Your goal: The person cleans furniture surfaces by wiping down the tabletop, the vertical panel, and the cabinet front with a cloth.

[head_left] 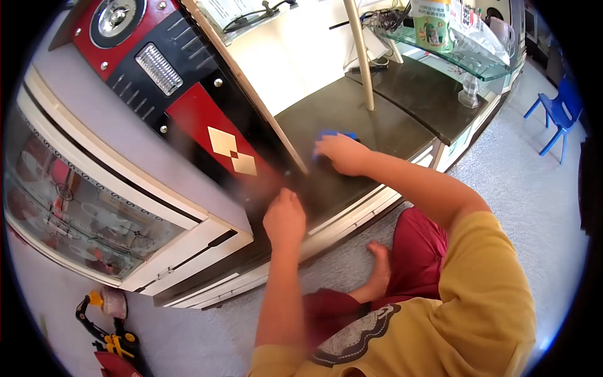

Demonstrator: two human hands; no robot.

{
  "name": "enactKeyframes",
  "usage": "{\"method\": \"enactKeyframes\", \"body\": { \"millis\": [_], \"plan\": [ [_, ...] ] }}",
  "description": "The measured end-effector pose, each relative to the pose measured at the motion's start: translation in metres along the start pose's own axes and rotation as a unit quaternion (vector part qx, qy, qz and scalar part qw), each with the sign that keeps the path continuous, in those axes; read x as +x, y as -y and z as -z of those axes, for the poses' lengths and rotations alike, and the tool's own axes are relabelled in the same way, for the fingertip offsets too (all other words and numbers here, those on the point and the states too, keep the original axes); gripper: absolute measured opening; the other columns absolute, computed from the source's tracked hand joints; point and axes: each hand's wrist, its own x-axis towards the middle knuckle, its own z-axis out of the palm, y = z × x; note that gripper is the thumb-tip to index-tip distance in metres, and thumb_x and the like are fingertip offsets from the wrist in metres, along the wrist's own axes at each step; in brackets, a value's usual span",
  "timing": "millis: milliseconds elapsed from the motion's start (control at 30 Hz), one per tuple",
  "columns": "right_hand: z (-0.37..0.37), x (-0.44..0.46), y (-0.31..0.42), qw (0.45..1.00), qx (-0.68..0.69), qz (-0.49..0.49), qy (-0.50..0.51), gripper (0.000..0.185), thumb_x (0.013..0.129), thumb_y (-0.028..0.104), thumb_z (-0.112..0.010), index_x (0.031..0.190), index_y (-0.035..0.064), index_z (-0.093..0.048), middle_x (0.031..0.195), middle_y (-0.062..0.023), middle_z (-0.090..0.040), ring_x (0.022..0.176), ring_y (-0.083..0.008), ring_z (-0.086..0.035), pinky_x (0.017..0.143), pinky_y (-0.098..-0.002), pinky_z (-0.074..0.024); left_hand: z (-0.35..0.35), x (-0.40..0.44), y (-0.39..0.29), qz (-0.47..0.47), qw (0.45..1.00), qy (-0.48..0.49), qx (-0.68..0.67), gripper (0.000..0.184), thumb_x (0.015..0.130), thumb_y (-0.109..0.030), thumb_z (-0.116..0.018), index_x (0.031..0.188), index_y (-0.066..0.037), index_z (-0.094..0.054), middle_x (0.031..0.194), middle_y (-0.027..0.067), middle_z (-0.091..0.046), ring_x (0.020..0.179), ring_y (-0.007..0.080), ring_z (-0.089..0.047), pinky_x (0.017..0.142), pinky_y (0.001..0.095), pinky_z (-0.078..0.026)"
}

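Note:
My right hand (342,154) is closed on a blue cloth (326,133), pressed to the dark top of a low cabinet (402,125). Only the cloth's edges show around my fingers. My left hand (286,220) is closed, its fingers curled by the lower end of a tall red and black speaker (201,113). Whether those fingers hold or touch anything is hidden. On the speaker's front are gold diamond shapes, a clear light strip and a round driver; its lower end looks blurred.
A pale pole (363,63) stands on the cabinet top. Right of it, a glass shelf (452,58) bears a printed can (432,25) and cables. A white glass-door cabinet (94,188) is at left, a toy excavator (113,327) below it, a blue chair (559,110) far right.

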Motion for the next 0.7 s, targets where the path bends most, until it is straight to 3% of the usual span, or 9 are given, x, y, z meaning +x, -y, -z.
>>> {"method": "enactKeyframes", "body": {
  "millis": [133,167,267,433,533,700],
  "plan": [
    [0.015,-0.072,0.001,0.997,0.034,0.017,-0.065,0.048,0.091,0.014,-0.074,0.139,0.0126,-0.067,0.149,-0.0091,-0.064,0.146,-0.0361,-0.056,0.118,-0.0543,-0.0478,-0.004,-0.001,0.005,-0.005,1.0,-0.01,-0.02,0.018,0.11,-0.024,-0.06,0.102,-0.008,-0.063,0.095,0.0157,-0.075,0.092,0.0405,-0.073,0.078,0.0529,-0.057],
    [0.023,-0.075,0.0,0.999,0.051,-0.012,-0.017,0.052,0.091,0.014,-0.075,0.143,0.0137,-0.066,0.157,-0.0083,-0.061,0.152,-0.0364,-0.051,0.123,-0.0551,-0.0439,-0.003,-0.001,0.004,-0.004,1.0,-0.01,-0.019,0.018,0.11,-0.024,-0.06,0.102,-0.008,-0.063,0.095,0.0154,-0.075,0.092,0.0403,-0.073,0.078,0.0527,-0.057],
    [0.003,-0.064,-0.021,0.998,0.046,-0.03,-0.03,0.051,0.092,0.011,-0.071,0.143,0.0144,-0.066,0.159,-0.009,-0.061,0.153,-0.0355,-0.051,0.124,-0.0556,-0.0425,-0.006,-0.001,0.004,-0.004,1.0,-0.009,-0.009,0.017,0.109,-0.023,-0.061,0.102,-0.008,-0.063,0.095,0.0147,-0.075,0.092,0.0399,-0.073,0.078,0.0525,-0.057],
    [-0.015,0.015,-0.071,0.993,0.036,-0.109,-0.001,0.049,0.094,0.011,-0.066,0.143,0.0143,-0.069,0.161,-0.0107,-0.061,0.154,-0.0345,-0.051,0.126,-0.053,-0.0408,-0.003,-0.002,0.004,-0.007,1.0,-0.005,-0.009,0.019,0.109,-0.023,-0.06,0.1,-0.007,-0.064,0.095,0.0145,-0.075,0.092,0.0384,-0.074,0.079,0.0524,-0.058],
    [-0.03,0.066,-0.106,0.991,0.014,-0.132,-0.014,0.04,0.098,0.018,-0.069,0.137,0.0101,-0.071,0.144,-0.0114,-0.069,0.145,-0.0353,-0.057,0.119,-0.053,-0.0451,-0.003,-0.001,0.004,-0.008,1.0,-0.003,-0.006,0.018,0.109,-0.023,-0.06,0.101,-0.008,-0.064,0.095,0.0143,-0.075,0.092,0.0381,-0.074,0.079,0.0526,-0.059],
    [-0.053,0.138,-0.157,0.977,0.012,-0.211,-0.003,0.036,0.105,0.023,-0.065,0.138,0.0102,-0.071,0.146,-0.0114,-0.069,0.146,-0.0317,-0.056,0.124,-0.0538,-0.0412,-0.004,0.001,0.003,-0.005,1.0,0.004,0.009,0.017,0.109,-0.023,-0.06,0.102,-0.008,-0.063,0.094,0.0136,-0.074,0.09,0.038,-0.074,0.077,0.0525,-0.059]
  ]
}}
